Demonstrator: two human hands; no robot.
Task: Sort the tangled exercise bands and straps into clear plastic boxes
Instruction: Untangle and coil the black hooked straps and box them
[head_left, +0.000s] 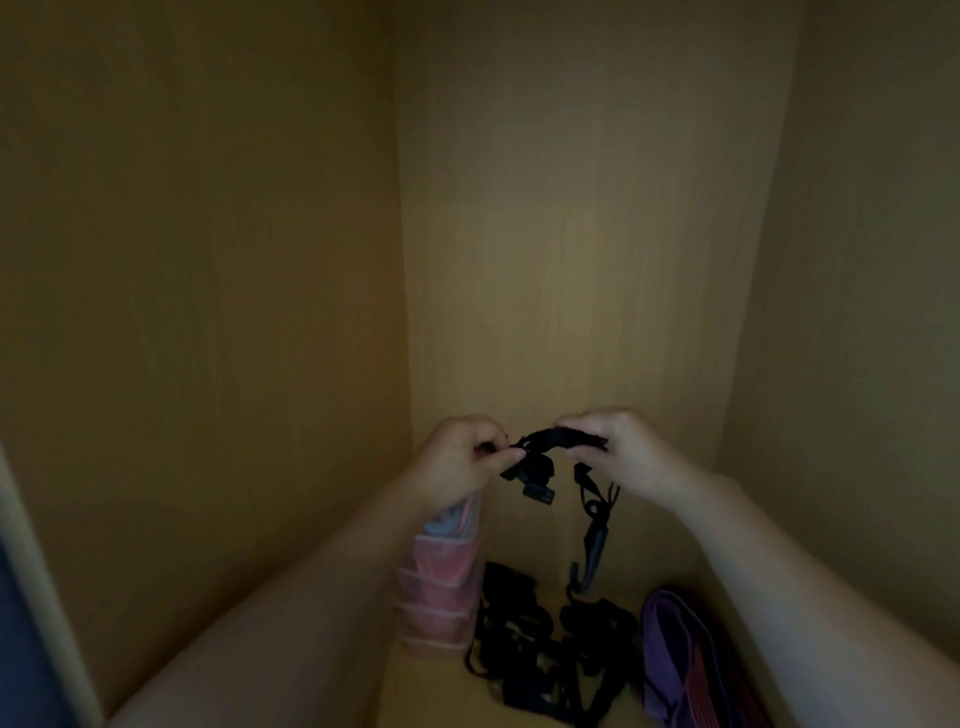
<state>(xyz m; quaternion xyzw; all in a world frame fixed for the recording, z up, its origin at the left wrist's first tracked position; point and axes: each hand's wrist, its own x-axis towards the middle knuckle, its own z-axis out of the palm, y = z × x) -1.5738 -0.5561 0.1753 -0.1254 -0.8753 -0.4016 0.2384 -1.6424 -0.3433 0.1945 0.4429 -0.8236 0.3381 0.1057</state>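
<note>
The stacked boxes (439, 592) (pink bands (448, 564) inside) stand just below your left hand (462, 460), whose fingers pinch one end of a black strap (550, 439). A black tangle (545, 649) lies beneath. Your right hand (623, 452) curls round the strap's other end, with purple bands (670, 654) lower right.

You hold plain black strap (556, 440) between left hand (457, 460) and right hand (618, 448). Below your hands, tangle of straps (540, 654), black too. Under left hand, stacked boxes (441, 592): clear, pink-red contents, grey-blue bit on top. Below right hand, purple band (667, 644), red band (701, 693) finely striped. Beyond hands, cupboard walls (571, 234) ochre, faint vertical grain
</note>
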